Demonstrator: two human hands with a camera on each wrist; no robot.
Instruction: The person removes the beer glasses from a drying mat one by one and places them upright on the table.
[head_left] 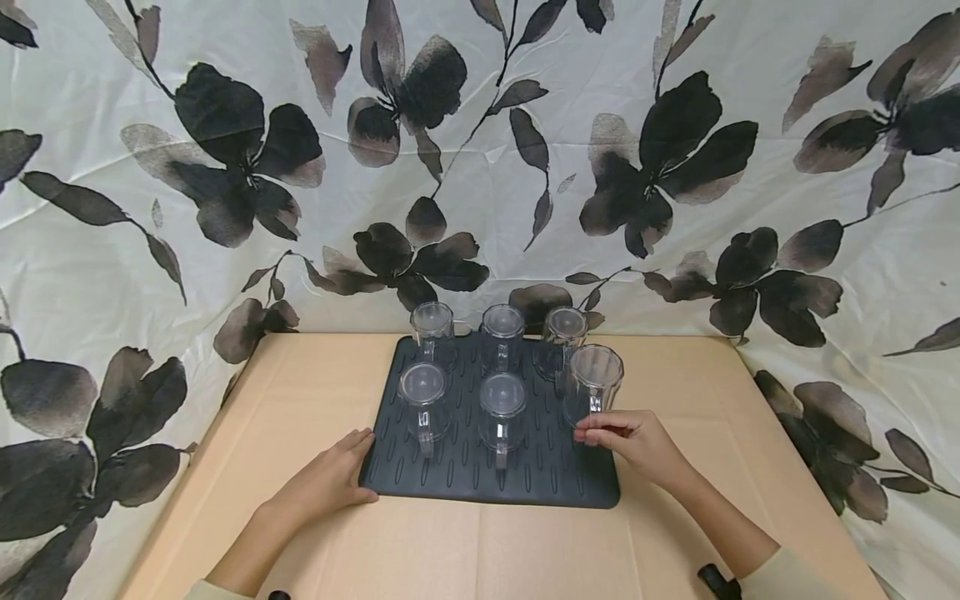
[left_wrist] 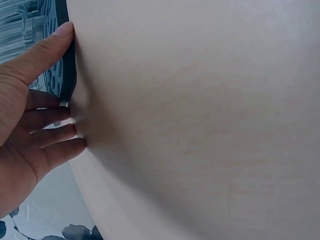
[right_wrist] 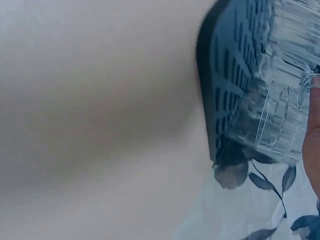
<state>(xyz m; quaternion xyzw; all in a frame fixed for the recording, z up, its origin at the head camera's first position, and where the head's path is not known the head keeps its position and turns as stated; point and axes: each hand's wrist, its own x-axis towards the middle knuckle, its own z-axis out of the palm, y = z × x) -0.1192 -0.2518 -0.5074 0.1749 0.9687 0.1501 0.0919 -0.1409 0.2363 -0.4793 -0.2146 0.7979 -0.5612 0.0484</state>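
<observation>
A clear glass mug (head_left: 597, 375) stands at the front right of a dark ridged drying mat (head_left: 450, 479). My right hand (head_left: 637, 442) pinches the mug's handle between thumb and fingers. In the right wrist view, the same mug (right_wrist: 280, 120) shows close by the mat's edge, with fingers at its handle. My left hand (head_left: 330, 475) touches the mat's left edge, its fingers straight along the border. The left wrist view has this hand (left_wrist: 30, 120) with its thumb on the mat's edge and the other fingers spread near the tabletop.
Several more glass mugs stand on the mat in two rows, among them a front left mug (head_left: 423, 400) and a front middle mug (head_left: 502, 408), handles facing me. The mat lies on a light tan table (head_left: 315, 367). Floral cloth (head_left: 525, 208) hangs behind and beside it.
</observation>
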